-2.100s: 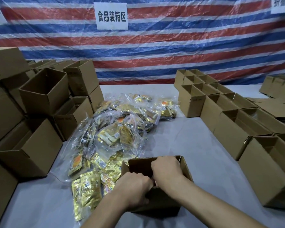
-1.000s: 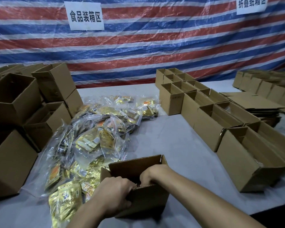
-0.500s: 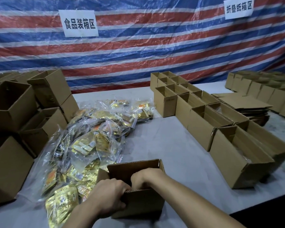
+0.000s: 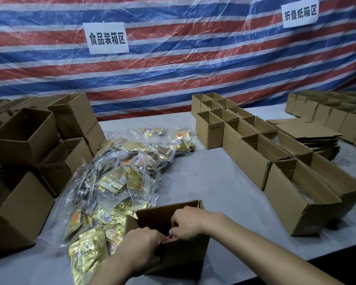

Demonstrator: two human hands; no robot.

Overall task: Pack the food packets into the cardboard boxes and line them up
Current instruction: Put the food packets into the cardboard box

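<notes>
Box (image 4: 181, 251) sits at 6 o'clock on the table (image 4: 214, 177), open top, right in front of me. L hand (image 4: 140, 249) is on its near-left corner, fingers curled over the rim and gripping the wall. R hand (image 4: 188, 223) is over the opening w/ fingers curled tight, tips down at the near rim, where a red-orange sliver of packet (image 4: 171, 238) shows between the hands. Can't tell if they pinch it. Rest of the box's inside is hidden.

Loose packets (image 4: 127, 177) – gold and clear bags – lie in a heap at 10 o'clock from the box, touching its left side. Open boxes in a row (image 4: 253, 161) run from 3 toward 1 o'clock, side by side. Stacked boxes (image 4: 23, 136) at 9. Flat cardboard (image 4: 308, 132) at 2, behind the row.
</notes>
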